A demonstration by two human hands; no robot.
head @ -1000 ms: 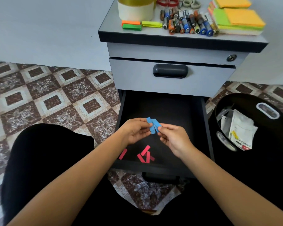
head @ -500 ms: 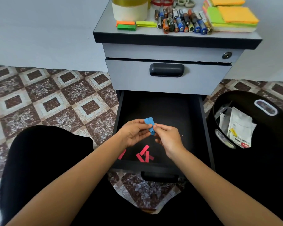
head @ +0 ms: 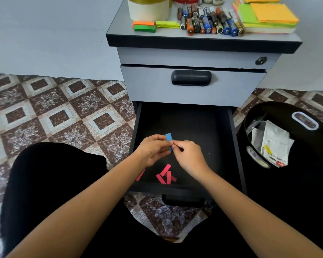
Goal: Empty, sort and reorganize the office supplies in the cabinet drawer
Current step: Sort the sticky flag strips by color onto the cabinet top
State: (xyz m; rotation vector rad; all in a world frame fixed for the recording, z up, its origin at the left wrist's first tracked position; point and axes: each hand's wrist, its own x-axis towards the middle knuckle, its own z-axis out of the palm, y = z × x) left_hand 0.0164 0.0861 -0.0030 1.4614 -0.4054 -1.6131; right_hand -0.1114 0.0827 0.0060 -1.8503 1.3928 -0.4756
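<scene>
The bottom drawer (head: 233,146) of a grey cabinet stands pulled out, black inside. Over it, my left hand (head: 153,149) and my right hand (head: 189,157) meet and together pinch a small stack of blue paper strips (head: 169,137), which sticks up between the fingertips. Several red paper strips (head: 165,175) lie loose on the drawer floor near its front edge, just below my hands. On the cabinet top sit sorted stacks of orange (head: 143,23), green (head: 145,28) and yellow strips (head: 167,24).
The cabinet top (head: 119,25) also holds a tape roll (head: 148,8), several batteries (head: 209,20) and coloured sticky-note pads (head: 267,15). A black bin (head: 306,174) with paper packets stands right of the drawer. The middle drawer (head: 191,78) is closed. Patterned tile floor lies to the left.
The blue strips, fanned out a second ago, are now squared into one neat upright stack between both hands. The red strips have not moved.
</scene>
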